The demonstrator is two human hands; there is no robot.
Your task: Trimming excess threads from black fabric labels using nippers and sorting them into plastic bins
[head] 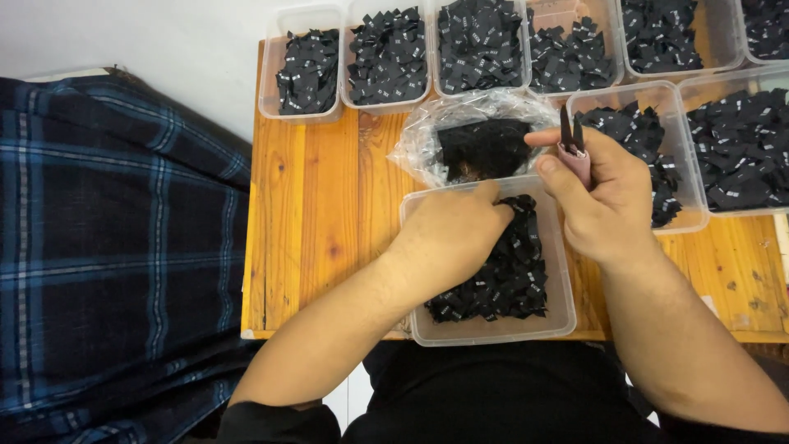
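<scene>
Fingers of your left hand (450, 234) press into black labels (501, 279) directly below; your right hand (604, 193) pinches upright snips (571, 140) just beside.

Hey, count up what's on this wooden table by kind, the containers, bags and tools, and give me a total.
Clear plastic tubs of black labels: 9, such as the near tub under the left hand
Clear plastic bags: 1
Snips: 1, in the right hand
Total: 11

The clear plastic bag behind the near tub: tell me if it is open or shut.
Open: the clear plastic bag gapes at its mouth, with black pieces exposed inside.
</scene>
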